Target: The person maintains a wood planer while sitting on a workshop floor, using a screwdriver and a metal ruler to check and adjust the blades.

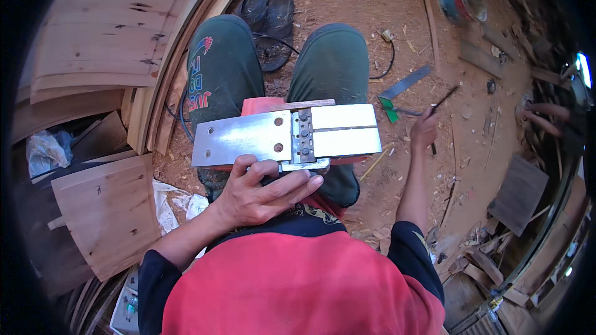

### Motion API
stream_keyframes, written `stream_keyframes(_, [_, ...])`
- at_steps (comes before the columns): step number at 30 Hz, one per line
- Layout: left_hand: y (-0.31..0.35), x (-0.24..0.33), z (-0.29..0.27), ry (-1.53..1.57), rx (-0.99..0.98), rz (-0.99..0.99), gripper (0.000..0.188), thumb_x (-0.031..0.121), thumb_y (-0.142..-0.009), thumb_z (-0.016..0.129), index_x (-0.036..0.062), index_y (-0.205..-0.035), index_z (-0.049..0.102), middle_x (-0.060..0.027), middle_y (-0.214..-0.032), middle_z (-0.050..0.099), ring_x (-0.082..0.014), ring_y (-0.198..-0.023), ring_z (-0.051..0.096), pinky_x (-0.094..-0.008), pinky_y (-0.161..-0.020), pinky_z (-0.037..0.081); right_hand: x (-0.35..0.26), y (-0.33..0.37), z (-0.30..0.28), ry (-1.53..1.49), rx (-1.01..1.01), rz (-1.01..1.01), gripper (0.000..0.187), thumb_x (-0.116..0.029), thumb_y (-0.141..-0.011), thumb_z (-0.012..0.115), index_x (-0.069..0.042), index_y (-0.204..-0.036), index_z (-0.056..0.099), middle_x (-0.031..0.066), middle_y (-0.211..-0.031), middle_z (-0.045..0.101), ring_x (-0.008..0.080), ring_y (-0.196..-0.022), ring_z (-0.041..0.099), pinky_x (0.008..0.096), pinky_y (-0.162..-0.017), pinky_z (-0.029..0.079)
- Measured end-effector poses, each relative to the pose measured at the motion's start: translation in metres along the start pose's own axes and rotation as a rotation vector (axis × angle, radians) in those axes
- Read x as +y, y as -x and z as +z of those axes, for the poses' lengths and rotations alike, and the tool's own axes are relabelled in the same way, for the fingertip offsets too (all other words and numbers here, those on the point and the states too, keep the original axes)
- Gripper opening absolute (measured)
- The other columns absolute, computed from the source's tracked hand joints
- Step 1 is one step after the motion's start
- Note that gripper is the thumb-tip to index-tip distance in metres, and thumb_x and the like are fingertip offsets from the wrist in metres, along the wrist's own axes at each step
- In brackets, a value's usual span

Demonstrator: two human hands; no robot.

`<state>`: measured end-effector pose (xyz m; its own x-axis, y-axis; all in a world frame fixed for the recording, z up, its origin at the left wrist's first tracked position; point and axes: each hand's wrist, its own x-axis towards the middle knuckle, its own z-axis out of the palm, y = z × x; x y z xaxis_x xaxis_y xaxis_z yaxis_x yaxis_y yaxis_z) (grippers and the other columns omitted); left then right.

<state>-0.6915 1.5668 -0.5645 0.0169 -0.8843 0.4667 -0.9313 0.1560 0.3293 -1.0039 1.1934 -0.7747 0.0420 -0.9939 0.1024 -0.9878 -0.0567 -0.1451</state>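
Observation:
An electric planer lies sole-up across my thighs, its shiny metal plates and the bolted blade block facing me. Parts of a red body show beneath it. My left hand grips its near side, fingers bent along the edge below the blade block. Out to the right, above the ground, my right hand is closed around a thin dark rod-like tool; its exact kind is unclear. Close to that hand, a try square with a green handle and a grey blade lies on the ground.
Wooden panels and long boards lean at the left. Sandals lie beyond my knees, near a black cable. A blue and red can stands far right. Wood scraps and shavings cover the ground; another person's limb shows at right.

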Motion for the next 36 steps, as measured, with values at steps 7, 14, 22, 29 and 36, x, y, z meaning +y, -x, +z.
stream_keyframes(7, [0.007,-0.003,0.009,0.083,0.128,-0.008,0.041,0.025,-0.074,0.082,0.0194,-0.115,0.078,0.0094,-0.109,0.063,-0.0146,-0.091,0.051,-0.0339,-0.081,0.038,-0.092,-0.043,-0.158,-0.739,0.233,-0.189,0.034,-0.036,-0.109,0.054,-0.002,-0.103,0.052,0.0049,-0.066,0.052,0.0177,-0.052,0.05,0.0362,-0.048,0.041])
stream_keyframes(14, [0.027,-0.008,0.016,0.124,0.302,-0.013,0.03,0.025,-0.066,0.093,0.0132,-0.087,0.075,0.006,-0.097,0.062,-0.0182,-0.088,0.053,-0.0372,-0.077,0.041,-0.177,0.006,-0.201,-1.053,-0.049,-0.253,0.022,-0.027,-0.108,0.059,-0.005,-0.107,0.058,-0.0051,-0.066,0.049,0.0023,-0.052,0.042,0.0219,-0.045,0.032])
stream_keyframes(22, [0.031,-0.003,0.013,0.135,0.307,-0.041,0.03,0.023,-0.062,0.095,0.0139,-0.076,0.07,0.003,-0.092,0.062,-0.0207,-0.083,0.052,-0.0392,-0.072,0.04,-0.218,0.046,-0.242,-0.91,0.022,-0.563,0.022,-0.023,-0.106,0.064,-0.001,-0.111,0.064,-0.0013,-0.079,0.058,0.0051,-0.071,0.052,0.0243,-0.063,0.043])
stream_keyframes(29, [0.035,-0.005,0.009,0.141,0.296,-0.047,0.029,0.023,-0.064,0.094,0.0132,-0.078,0.07,0.0047,-0.094,0.065,-0.0185,-0.084,0.054,-0.0373,-0.076,0.041,-0.217,0.033,-0.236,-0.729,0.066,-0.568,0.028,-0.027,-0.107,0.061,0.001,-0.109,0.063,0.0043,-0.079,0.062,0.0109,-0.073,0.056,0.0307,-0.065,0.047])
stream_keyframes(36, [0.017,0.007,0.009,0.217,0.28,-0.095,0.034,0.027,-0.069,0.093,0.0154,-0.091,0.069,0.0018,-0.097,0.065,-0.0208,-0.086,0.056,-0.0391,-0.075,0.042,-0.035,0.034,0.049,-0.567,-0.041,0.182,0.047,-0.04,-0.106,0.049,0.007,-0.112,0.055,0.0288,-0.097,0.067,0.0457,-0.092,0.065,0.0561,-0.081,0.046])
